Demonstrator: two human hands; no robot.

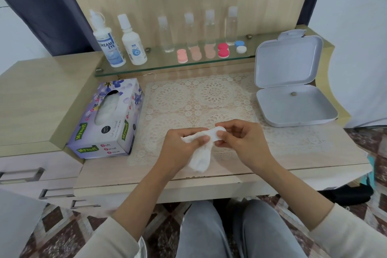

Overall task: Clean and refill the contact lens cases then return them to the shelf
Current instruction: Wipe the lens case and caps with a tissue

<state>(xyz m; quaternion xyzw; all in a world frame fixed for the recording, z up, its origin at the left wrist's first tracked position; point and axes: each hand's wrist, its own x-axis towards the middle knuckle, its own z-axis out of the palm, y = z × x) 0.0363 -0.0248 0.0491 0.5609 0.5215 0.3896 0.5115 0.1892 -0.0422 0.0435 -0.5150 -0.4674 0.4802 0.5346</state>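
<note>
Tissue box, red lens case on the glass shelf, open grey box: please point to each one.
Tissue box (pixel 88 123): head view, top face, left of the opening.
Red lens case (pixel 223 52): head view, its nearer cap.
Open grey box (pixel 293 111): head view, bare floor of the base.

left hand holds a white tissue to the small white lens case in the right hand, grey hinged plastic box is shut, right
No: the head view shows the grey hinged plastic box open, lid tilted back. The left hand, white tissue, small white lens case and right hand are as stated.
</note>
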